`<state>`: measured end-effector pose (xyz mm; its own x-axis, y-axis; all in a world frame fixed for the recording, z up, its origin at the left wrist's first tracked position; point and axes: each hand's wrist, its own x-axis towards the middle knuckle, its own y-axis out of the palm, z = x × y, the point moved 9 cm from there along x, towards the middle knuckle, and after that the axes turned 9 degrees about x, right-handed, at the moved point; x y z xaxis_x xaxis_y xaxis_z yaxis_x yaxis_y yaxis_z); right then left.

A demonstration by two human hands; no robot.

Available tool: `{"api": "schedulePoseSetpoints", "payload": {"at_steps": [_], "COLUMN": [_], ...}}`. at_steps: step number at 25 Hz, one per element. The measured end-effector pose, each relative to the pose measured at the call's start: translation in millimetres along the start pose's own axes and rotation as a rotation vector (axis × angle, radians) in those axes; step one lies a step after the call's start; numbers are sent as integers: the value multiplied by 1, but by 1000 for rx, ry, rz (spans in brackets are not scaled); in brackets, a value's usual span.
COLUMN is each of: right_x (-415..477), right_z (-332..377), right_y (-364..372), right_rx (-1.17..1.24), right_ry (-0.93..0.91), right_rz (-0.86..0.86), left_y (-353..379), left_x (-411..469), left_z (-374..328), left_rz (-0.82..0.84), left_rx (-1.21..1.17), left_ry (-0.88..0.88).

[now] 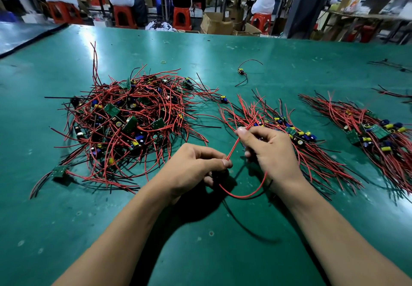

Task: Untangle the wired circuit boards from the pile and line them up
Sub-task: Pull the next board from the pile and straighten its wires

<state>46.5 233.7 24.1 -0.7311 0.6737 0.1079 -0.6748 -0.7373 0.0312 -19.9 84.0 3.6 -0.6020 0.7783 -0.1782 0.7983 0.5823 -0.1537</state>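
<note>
- Clearly, the tangled pile [124,125] on the left held most of the boards, unsorted on the green surface [66,230].
- The left hand [196,163] and the right hand [272,149] each pinched one red wire [233,149].
- The middle row [289,134] and the right row [374,134] lay aligned; under half seemed done.
</note>
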Motion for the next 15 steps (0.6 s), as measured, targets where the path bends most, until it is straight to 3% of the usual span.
{"api": "schedulePoseSetpoints", "payload": {"at_steps": [6, 15], "right_x": [4, -4], "right_z": [-4, -7], "right_y": [2, 17], "right_rx": [517, 730], "right_ry": [164, 373], "right_rz": [-18, 43], "left_y": [1, 3], "left_x": [-3, -5], "left_z": [-1, -1], "left_rz": [34, 58], "left_rx": [6, 12], "left_ry": [9, -2]}}
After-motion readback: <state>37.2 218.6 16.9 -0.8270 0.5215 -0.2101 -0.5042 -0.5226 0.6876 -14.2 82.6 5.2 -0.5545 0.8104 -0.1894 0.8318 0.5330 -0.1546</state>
